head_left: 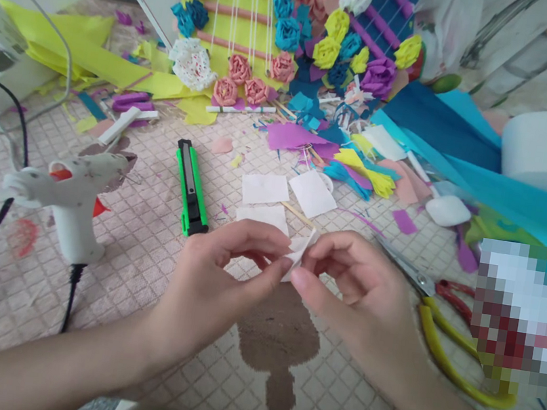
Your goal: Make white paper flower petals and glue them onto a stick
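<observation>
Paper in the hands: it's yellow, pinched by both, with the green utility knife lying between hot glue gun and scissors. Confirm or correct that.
Wrong colour: the head view shows white paper, not yellow. Left hand and right hand do pinch it, and the green utility knife lies between hot glue gun and scissors.

Left hand (219, 276), right hand (365, 297) bare; forearms (61, 351) bare, fingers (260, 232) slender.
</observation>
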